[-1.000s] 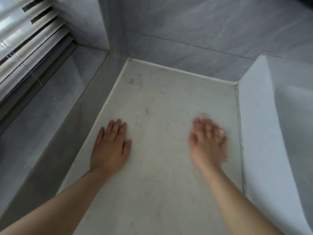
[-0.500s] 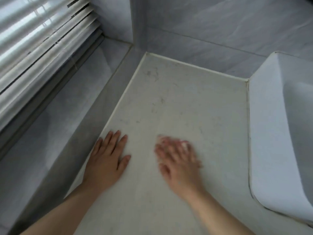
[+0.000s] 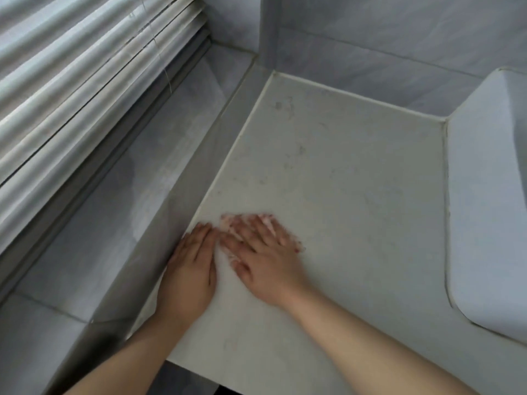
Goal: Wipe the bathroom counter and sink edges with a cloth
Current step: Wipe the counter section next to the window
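Observation:
The pale, speckled counter [image 3: 342, 181] fills the middle of the head view, with faint dark smudges near its back left corner. My left hand [image 3: 188, 269] rests flat at the counter's left edge, fingers straight and together. My right hand [image 3: 262, 258] lies right beside it, fingers spread and blurred, pressing flat on a thin pale cloth [image 3: 228, 223]. Only small bits of the cloth show around the fingertips and by the thumb. The white sink [image 3: 484, 195] rises along the counter's right side, apart from both hands.
A grey marble sill [image 3: 128, 195] runs lower along the counter's left side, under white window blinds [image 3: 71, 81]. Grey tiled wall [image 3: 370, 38] closes the back. The counter's front edge runs across the frame just below my forearms.
My right hand has swept leftward across the counter from near the sink to beside my left hand. My left hand stayed flat at the left edge. The view shifted left.

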